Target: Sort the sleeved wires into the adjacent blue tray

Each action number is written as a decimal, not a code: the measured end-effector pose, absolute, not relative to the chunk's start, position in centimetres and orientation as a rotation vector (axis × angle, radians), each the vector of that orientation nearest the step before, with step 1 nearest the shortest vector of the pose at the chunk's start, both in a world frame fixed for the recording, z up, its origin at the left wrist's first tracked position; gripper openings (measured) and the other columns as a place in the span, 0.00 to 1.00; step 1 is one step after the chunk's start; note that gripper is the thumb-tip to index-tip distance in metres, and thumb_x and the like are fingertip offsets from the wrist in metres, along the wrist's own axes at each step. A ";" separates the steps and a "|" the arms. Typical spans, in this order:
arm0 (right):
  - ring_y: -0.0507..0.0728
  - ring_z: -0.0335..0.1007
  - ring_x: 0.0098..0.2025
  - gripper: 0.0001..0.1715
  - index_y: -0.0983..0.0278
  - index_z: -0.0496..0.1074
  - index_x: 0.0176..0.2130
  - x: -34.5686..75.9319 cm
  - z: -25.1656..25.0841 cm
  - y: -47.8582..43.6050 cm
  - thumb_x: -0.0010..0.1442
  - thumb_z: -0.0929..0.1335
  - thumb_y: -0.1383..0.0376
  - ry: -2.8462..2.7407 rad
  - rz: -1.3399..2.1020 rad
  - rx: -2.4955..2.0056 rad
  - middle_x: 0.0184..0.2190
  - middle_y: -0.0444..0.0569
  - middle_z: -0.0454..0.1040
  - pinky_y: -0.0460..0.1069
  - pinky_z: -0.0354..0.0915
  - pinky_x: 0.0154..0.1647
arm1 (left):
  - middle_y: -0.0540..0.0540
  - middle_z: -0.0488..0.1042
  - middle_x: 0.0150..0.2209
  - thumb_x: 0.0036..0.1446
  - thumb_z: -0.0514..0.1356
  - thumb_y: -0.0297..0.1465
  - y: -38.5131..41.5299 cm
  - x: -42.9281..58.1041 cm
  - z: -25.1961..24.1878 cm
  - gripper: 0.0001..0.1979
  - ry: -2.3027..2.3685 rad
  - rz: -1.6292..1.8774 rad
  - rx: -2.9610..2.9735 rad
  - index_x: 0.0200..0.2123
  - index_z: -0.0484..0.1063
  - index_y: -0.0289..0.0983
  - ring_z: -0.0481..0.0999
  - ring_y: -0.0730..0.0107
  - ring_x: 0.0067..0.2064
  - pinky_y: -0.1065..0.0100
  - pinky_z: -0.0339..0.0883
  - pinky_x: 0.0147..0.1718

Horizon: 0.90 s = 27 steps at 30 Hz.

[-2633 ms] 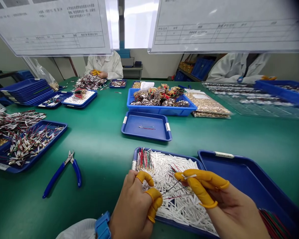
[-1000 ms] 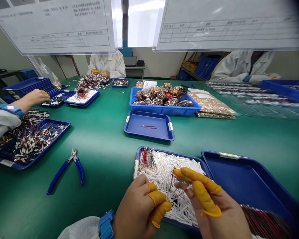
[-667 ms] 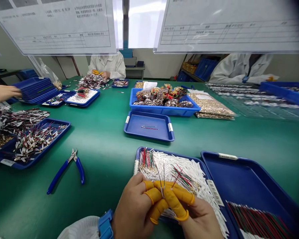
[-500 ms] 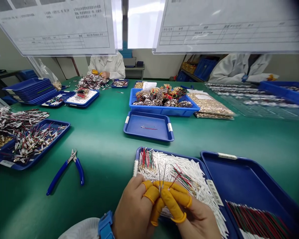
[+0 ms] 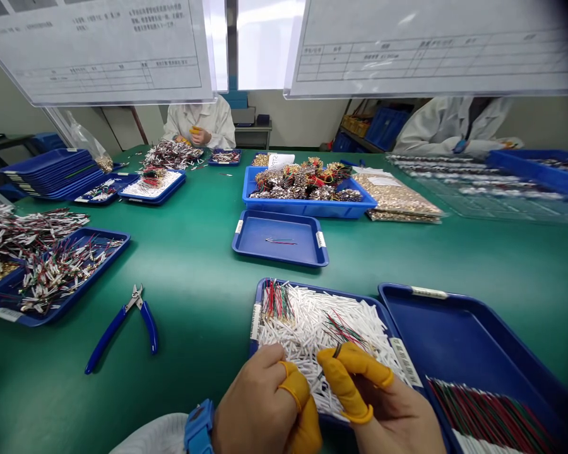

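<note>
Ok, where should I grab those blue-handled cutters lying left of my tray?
Take the cutters by the two blue handles, coming from above on the near side. They lie flat on the green mat with the metal tip pointing away and the handles splayed toward you, so the left hand, the closer one, can probably close round both.

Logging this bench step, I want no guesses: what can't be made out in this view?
Head view:
- Right hand pinches a wire; most of it is hidden behind the finger cots.
- Left hand: curled, so whether it holds anything is hidden by the hand itself.
- Wire bundle in the right tray: cut off by the bottom edge.
- Overhead sheets: print too small to read.
</note>
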State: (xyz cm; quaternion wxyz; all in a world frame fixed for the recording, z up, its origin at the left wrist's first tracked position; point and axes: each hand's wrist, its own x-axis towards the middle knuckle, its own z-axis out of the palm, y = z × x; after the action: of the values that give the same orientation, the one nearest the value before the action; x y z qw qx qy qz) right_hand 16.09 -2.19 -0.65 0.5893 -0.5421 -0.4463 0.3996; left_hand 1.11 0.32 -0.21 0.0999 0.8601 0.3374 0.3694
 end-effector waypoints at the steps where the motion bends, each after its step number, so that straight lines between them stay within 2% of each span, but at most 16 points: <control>1: 0.61 0.79 0.32 0.10 0.59 0.80 0.32 16.1 -0.5 -2.2 0.47 0.76 0.59 -1.050 0.918 -1.254 0.29 0.49 0.82 0.51 0.75 0.34 | 0.46 0.67 0.17 0.60 0.47 0.26 0.4 1.1 0.0 0.18 0.972 1.081 2.517 0.18 0.65 0.36 0.65 0.67 0.23 0.69 0.58 0.19; 5: 0.59 0.77 0.31 0.07 0.59 0.79 0.30 16.1 0.2 -2.0 0.47 0.76 0.61 -1.126 0.831 -1.237 0.28 0.48 0.80 0.50 0.74 0.33 | 0.40 0.74 0.27 0.62 0.53 0.41 0.7 0.8 0.8 0.18 0.951 1.182 2.372 0.36 0.74 0.32 0.70 0.60 0.31 0.64 0.65 0.26; 7: 0.58 0.75 0.29 0.04 0.59 0.79 0.30 16.0 0.5 -2.0 0.49 0.75 0.63 -1.181 0.795 -1.216 0.27 0.47 0.79 0.49 0.73 0.31 | 0.41 0.74 0.25 0.62 0.54 0.44 0.7 0.8 0.9 0.20 0.940 1.241 2.282 0.37 0.74 0.32 0.70 0.61 0.31 0.65 0.66 0.26; 11: 0.56 0.73 0.29 0.04 0.58 0.77 0.31 15.0 0.5 -2.3 0.52 0.72 0.68 -1.242 0.734 -1.143 0.26 0.46 0.76 0.48 0.71 0.30 | 0.48 0.67 0.18 0.66 0.51 0.35 0.7 0.7 0.6 0.20 0.846 1.213 2.160 0.24 0.69 0.36 0.68 0.70 0.24 0.72 0.60 0.21; 16: 0.55 0.70 0.27 0.05 0.59 0.73 0.28 14.3 0.8 -2.6 0.54 0.69 0.70 -1.265 0.575 -1.214 0.24 0.44 0.73 0.50 0.69 0.31 | 0.48 0.66 0.20 0.64 0.52 0.32 0.5 0.5 0.1 0.19 0.841 1.062 2.142 0.21 0.68 0.36 0.68 0.72 0.24 0.73 0.60 0.20; 18: 0.55 0.70 0.27 0.06 0.60 0.72 0.26 15.4 1.5 -2.5 0.55 0.68 0.69 -1.392 0.546 -1.289 0.24 0.45 0.73 0.50 0.68 0.32 | 0.47 0.69 0.23 0.63 0.55 0.35 0.5 0.4 -0.2 0.15 0.852 0.999 2.144 0.24 0.72 0.37 0.70 0.69 0.27 0.72 0.64 0.22; 20: 0.56 0.71 0.28 0.07 0.60 0.72 0.26 17.9 2.5 -2.5 0.56 0.67 0.66 -1.512 0.551 -1.427 0.25 0.48 0.75 0.50 0.68 0.30 | 0.46 0.72 0.28 0.58 0.61 0.40 0.7 0.3 -0.5 0.11 0.840 0.978 2.147 0.35 0.75 0.38 0.72 0.65 0.32 0.68 0.70 0.27; 22: 0.59 0.73 0.29 0.08 0.60 0.74 0.27 21.3 3.4 -2.7 0.56 0.66 0.63 -1.563 0.572 -1.658 0.26 0.50 0.77 0.52 0.69 0.30 | 0.44 0.74 0.33 0.53 0.65 0.41 0.8 0.1 -0.7 0.18 0.856 0.999 2.148 0.46 0.73 0.40 0.73 0.61 0.37 0.63 0.73 0.33; 24: 0.62 0.74 0.26 0.08 0.60 0.75 0.25 24.9 3.9 -3.1 0.51 0.67 0.62 -1.533 0.606 -1.939 0.24 0.52 0.78 0.53 0.70 0.25 | 0.45 0.75 0.36 0.55 0.65 0.38 0.8 -0.1 -0.8 0.17 0.916 1.049 2.147 0.48 0.72 0.42 0.73 0.61 0.39 0.62 0.74 0.35; 27: 0.63 0.76 0.25 0.09 0.58 0.77 0.25 29.4 3.6 -4.0 0.44 0.66 0.67 -1.503 0.588 -2.206 0.23 0.50 0.80 0.53 0.70 0.23 | 0.46 0.74 0.35 0.59 0.61 0.32 0.9 -0.4 -0.7 0.11 0.982 1.099 2.145 0.46 0.73 0.43 0.74 0.62 0.37 0.63 0.73 0.33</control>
State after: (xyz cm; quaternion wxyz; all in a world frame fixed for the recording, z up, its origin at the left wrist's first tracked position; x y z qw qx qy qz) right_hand 29.35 -3.98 3.63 0.2026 -0.7904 -0.5384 0.2107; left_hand -0.43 0.87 -0.68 0.2662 0.7945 0.3637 0.4071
